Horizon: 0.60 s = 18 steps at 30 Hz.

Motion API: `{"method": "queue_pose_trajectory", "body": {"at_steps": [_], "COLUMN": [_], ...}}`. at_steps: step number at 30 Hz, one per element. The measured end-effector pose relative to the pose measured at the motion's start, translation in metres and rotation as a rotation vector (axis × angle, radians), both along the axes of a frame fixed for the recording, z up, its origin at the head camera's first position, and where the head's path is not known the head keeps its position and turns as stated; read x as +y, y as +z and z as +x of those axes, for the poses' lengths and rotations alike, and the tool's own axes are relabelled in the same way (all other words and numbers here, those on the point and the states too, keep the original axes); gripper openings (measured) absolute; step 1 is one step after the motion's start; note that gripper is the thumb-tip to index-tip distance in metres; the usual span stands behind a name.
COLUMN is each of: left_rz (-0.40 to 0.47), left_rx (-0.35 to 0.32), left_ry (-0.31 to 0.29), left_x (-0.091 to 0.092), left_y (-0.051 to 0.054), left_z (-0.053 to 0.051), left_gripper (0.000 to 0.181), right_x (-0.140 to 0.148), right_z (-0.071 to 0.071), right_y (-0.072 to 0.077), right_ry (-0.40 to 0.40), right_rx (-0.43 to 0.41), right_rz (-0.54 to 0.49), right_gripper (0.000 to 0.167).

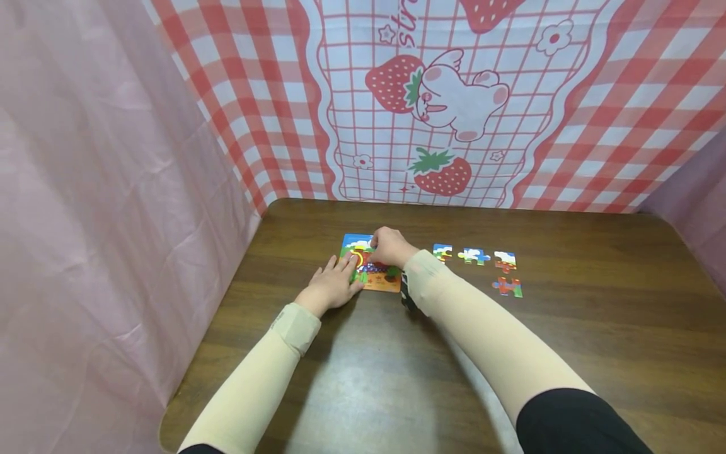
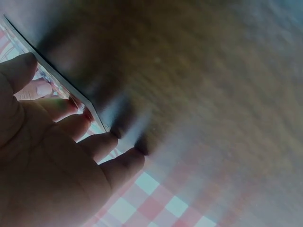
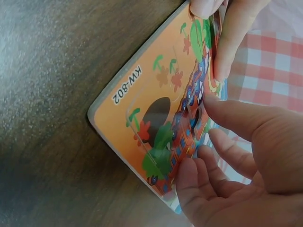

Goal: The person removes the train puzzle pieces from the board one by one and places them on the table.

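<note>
A jigsaw puzzle board (image 1: 381,283) with a colourful train picture and an orange lower border lies on the table. My left hand (image 1: 331,285) rests on its left side with fingers spread and fairly straight. In the left wrist view, the fingertips (image 2: 127,163) lie along the board's edge. My right hand (image 1: 391,247) is over the board's upper right part. In the right wrist view, its bent thumb and fingers pinch a puzzle piece (image 3: 191,137) in the picture; a dark gap shows beside it. The fingers hide much of that piece.
Several loose puzzle pieces lie right of the board: one nearest it (image 1: 442,252), a second piece (image 1: 474,256), a third piece (image 1: 505,259) and one lower down (image 1: 508,287). A checked cloth (image 1: 266,126) hangs behind the brown table (image 1: 595,302); a pink curtain (image 1: 113,221) hangs left.
</note>
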<state>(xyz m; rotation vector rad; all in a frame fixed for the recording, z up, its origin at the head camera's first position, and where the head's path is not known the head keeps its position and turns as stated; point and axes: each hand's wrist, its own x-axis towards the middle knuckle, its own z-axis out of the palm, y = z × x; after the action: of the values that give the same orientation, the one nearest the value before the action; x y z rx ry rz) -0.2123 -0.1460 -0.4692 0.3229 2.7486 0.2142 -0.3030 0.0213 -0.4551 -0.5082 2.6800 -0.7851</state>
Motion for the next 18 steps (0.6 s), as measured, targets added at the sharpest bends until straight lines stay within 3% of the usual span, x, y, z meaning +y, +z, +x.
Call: {"method": "queue_pose_trajectory", "body": {"at_steps": [18], "left_rz": [-0.002], "left_rx": [0.002], "left_ry": [-0.007], "left_x": [0.0], "left_y": [0.0], "left_z": [-0.0008], "left_gripper": [0.072], "right_x": [0.0069], "right_z": [-0.0013], "right_y": [-0.0045], "right_ry": [-0.019], "right_rx": [-0.037], "right_rz": [-0.088], "right_gripper": [0.033]}}
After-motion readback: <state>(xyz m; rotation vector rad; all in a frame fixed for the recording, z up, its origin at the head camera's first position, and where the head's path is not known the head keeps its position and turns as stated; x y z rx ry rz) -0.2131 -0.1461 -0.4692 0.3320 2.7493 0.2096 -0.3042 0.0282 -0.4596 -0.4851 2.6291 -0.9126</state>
